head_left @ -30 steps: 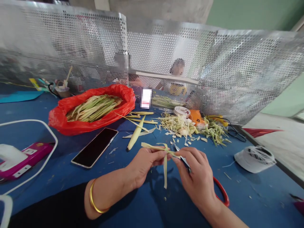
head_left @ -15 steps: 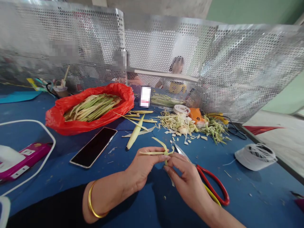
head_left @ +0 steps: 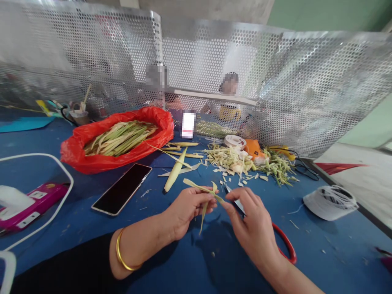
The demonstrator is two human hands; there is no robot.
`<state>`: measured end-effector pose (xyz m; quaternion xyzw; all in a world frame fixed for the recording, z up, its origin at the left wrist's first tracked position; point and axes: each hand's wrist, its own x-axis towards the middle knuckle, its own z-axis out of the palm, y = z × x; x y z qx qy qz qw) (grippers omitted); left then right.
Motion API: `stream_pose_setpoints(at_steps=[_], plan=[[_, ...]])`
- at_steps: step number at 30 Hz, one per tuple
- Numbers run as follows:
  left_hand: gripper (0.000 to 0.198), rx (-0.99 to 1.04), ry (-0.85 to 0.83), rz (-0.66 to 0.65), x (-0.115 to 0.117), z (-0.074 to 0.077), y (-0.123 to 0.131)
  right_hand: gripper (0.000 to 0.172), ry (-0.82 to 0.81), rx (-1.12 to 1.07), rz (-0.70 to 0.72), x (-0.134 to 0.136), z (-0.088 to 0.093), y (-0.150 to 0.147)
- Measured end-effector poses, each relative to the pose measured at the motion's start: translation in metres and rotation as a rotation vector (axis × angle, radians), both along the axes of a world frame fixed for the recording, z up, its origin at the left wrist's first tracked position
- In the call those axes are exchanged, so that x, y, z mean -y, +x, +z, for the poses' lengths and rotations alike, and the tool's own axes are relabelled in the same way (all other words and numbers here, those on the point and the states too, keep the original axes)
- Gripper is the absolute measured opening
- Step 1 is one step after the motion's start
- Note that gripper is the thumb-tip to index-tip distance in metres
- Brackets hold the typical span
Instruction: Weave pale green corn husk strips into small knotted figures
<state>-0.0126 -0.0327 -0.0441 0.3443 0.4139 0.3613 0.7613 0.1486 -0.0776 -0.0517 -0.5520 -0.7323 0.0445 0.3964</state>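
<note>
Between my hands is a small woven piece of pale green leaf strips (head_left: 213, 190), with loose ends sticking out to the left and downward. My left hand (head_left: 185, 207) pinches it near its crossing point, thumb on top. The thumb and forefinger of my right hand (head_left: 252, 220) grip a strip end on the piece's right side. Under the right hand lie red-handled scissors (head_left: 286, 243), their blades partly covered. Beyond the left hand rests a pale, pointed husk-like bud (head_left: 175, 170) with a dark tip.
A red plastic bag (head_left: 72, 149) holds long leaf strips (head_left: 122, 139). Finished-looking pale woven pieces (head_left: 228, 157) are heaped by a tape roll (head_left: 235, 141). A phone (head_left: 122, 189), a purple power strip (head_left: 33, 206) and a white cord spool (head_left: 330, 202) lie around. Perforated metal panels (head_left: 208, 57) stand behind.
The leaf piece has turned, and one end now hangs down below my left hand. My right hand has shifted right and up, drawing a strip outward.
</note>
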Motion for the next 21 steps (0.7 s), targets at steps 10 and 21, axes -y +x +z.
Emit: stream_pose_setpoints(at_steps=[10, 21], plan=[[0.023, -0.238, 0.227, -0.035, 0.004, -0.002, 0.004, 0.026, -0.315, -0.176, 0.162, -0.003, -0.005, -0.005], [0.015, -0.228, 0.191, -0.044, 0.002, 0.003, 0.002, 0.031, -0.447, -0.363, 0.131, -0.001, -0.001, -0.005]])
